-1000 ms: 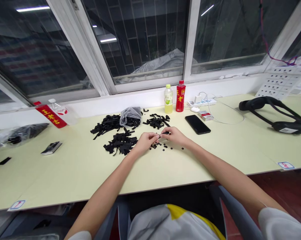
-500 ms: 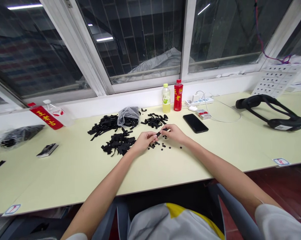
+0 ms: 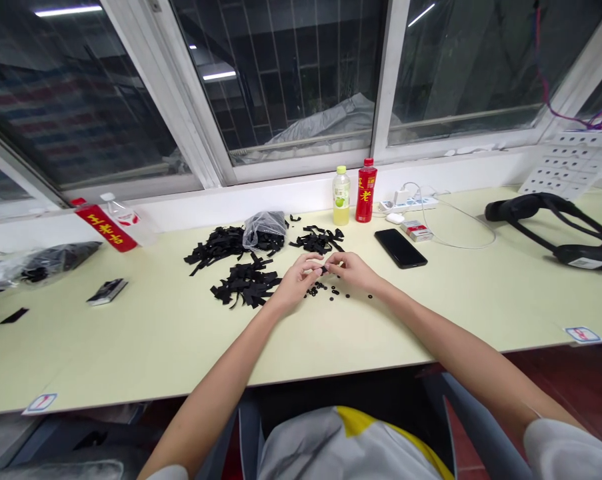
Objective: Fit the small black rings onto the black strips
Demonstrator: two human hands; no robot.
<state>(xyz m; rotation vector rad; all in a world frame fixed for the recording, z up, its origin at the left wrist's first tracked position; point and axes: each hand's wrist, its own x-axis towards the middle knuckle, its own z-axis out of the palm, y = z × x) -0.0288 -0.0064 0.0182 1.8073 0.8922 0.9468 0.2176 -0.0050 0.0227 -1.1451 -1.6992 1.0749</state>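
Note:
My left hand and my right hand meet fingertip to fingertip over the table. Both pinch a small black strip, mostly hidden by the fingers. Small black rings lie scattered on the table just below the hands. Left of my left hand is a pile of black strips. A larger heap of black strips sits behind it, partly under a clear plastic bag. Beyond my fingers lies a smaller group of black strips.
A black phone and a small box lie right of my hands. Behind stand a yellow-green drink bottle and a red bottle. A power strip with a white cable and a black headset are farther right.
My fingertips have closed in around the black strip, so less of it shows. The fingers of my left hand are raised more. The whole view has shifted slightly.

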